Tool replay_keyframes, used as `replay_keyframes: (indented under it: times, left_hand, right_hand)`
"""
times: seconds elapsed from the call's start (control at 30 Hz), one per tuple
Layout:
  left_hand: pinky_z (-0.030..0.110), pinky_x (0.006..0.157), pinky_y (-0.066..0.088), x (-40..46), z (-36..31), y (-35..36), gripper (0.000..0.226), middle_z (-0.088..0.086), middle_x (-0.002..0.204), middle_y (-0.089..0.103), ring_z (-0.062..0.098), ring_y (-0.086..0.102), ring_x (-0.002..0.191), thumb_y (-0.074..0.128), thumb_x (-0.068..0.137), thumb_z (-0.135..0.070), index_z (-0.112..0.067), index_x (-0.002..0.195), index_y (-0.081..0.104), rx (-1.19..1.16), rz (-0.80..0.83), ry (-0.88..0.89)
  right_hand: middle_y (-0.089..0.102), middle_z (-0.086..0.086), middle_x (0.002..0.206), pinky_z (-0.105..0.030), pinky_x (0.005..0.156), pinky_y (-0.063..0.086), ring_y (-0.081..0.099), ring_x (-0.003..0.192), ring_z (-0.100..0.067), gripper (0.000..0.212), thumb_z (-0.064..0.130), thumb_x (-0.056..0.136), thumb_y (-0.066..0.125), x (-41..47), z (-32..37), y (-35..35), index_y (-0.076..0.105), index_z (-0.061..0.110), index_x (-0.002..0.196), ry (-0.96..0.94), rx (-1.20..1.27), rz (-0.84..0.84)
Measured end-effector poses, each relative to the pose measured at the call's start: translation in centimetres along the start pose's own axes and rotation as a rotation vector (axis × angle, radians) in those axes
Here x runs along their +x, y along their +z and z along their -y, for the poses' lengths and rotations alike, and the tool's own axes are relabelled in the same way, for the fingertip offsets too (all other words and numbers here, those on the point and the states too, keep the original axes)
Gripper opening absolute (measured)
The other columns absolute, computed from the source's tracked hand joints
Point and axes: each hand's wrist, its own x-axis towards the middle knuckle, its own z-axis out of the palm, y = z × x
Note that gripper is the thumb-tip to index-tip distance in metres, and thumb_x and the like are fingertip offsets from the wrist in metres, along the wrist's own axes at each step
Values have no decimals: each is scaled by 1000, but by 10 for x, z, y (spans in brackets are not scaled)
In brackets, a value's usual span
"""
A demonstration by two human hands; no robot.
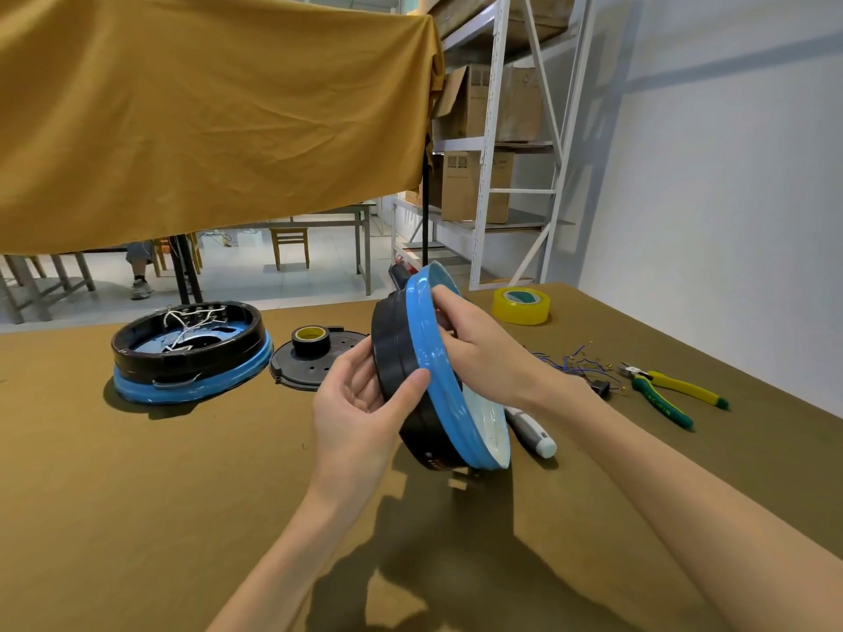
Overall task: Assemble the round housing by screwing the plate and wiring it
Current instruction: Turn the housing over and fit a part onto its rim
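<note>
Both hands grip the round housing [413,371] on edge, frame ctr: left hand [365,403] curled round black body, right hand [479,353] over blue rim. Prob. inspecting; next needs the plate [314,362] fitted.

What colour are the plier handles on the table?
Yellow and green pliers, seen in the head view.

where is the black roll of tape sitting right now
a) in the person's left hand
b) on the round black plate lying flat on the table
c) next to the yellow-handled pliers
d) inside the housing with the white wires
b: the black roll of tape stands on the round black plate that lies flat on the table, between the wired housing and the housing held in both hands.
</note>
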Motion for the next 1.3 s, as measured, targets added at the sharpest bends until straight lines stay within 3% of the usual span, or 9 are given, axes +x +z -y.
replay_keyframes:
  times: [0.23, 0.3, 0.43, 0.63, 0.83, 1.0, 1.07, 1.17, 1.3]
  left_hand:
    - [20, 85, 58, 10, -2, -16, 76, -7, 122, 74, 8, 70, 113, 81, 76, -25, -15, 145, 52, -10, 36, -141]
    - [24, 91, 58, 15, -2, -24, 69, -3, 124, 74, 13, 69, 116, 78, 80, -24, -14, 144, 53, -30, 102, -206]
    - [28, 94, 57, 22, 4, -36, 55, 5, 124, 74, 19, 69, 118, 72, 89, -21, -10, 140, 55, -118, 171, -333]
    - [32, 82, 62, 29, 15, -48, 29, 13, 120, 75, 24, 72, 112, 66, 96, -12, -6, 124, 62, -318, 148, -607]
    - [31, 67, 64, 36, 15, -74, 26, 19, 103, 77, 27, 77, 94, 61, 101, -20, 0, 116, 69, 50, 148, -859]
    - [33, 65, 65, 26, 28, -79, 26, 26, 98, 76, 28, 78, 82, 59, 102, -14, 7, 116, 65, 133, 177, -1085]
    - [31, 62, 64, 23, 34, -74, 28, 25, 98, 76, 27, 78, 81, 57, 103, -16, 7, 117, 65, 126, 181, -1100]
    - [32, 61, 64, 20, 41, -64, 38, 25, 96, 77, 28, 78, 84, 53, 106, -26, 8, 122, 60, 94, 170, -1089]
    - [40, 74, 65, 21, 42, -63, 81, 28, 108, 74, 35, 76, 98, 53, 93, -69, 8, 115, 55, -33, 220, -1160]
  right_hand:
    - [61, 6, 87, -29, 70, 50, 56, 76, -9, 11, 25, 105, 49, 25, 10, 3, 58, 19, 106, 108, -163, 98]
    - [64, 2, 93, -33, 72, 54, 63, 85, -21, 11, 25, 104, 49, 34, 13, 4, 59, 23, 108, 151, -220, 146]
    - [64, -2, 95, -31, 65, 60, 66, 81, -20, 13, 23, 102, 48, 48, 14, 13, 59, 22, 109, 243, -334, 227]
    - [64, -10, 95, -27, 55, 53, 65, 70, -21, 14, 13, 100, 43, 51, 11, 27, 56, 17, 101, 331, -435, 377]
    - [69, -7, 90, -31, 58, 50, 66, 76, -19, 16, 17, 95, 49, 43, 13, 62, 64, 16, 102, 300, -526, 476]
    - [67, -8, 103, -43, 81, 55, 62, 93, -27, 17, 23, 99, 51, 23, -7, 78, 63, 14, 106, 283, -586, 533]
    - [69, -11, 98, -47, 80, 56, 63, 89, -29, 23, 27, 100, 53, 15, -16, 77, 65, 7, 104, 283, -584, 482]
    - [66, 3, 91, -30, 68, 49, 60, 82, -11, 18, 33, 99, 60, 4, -28, 67, 65, 17, 106, 244, -472, 384]
    - [68, 10, 85, -16, 66, 45, 59, 79, -4, 8, 21, 95, 68, -9, -38, 62, 75, 20, 98, 98, -345, 306]
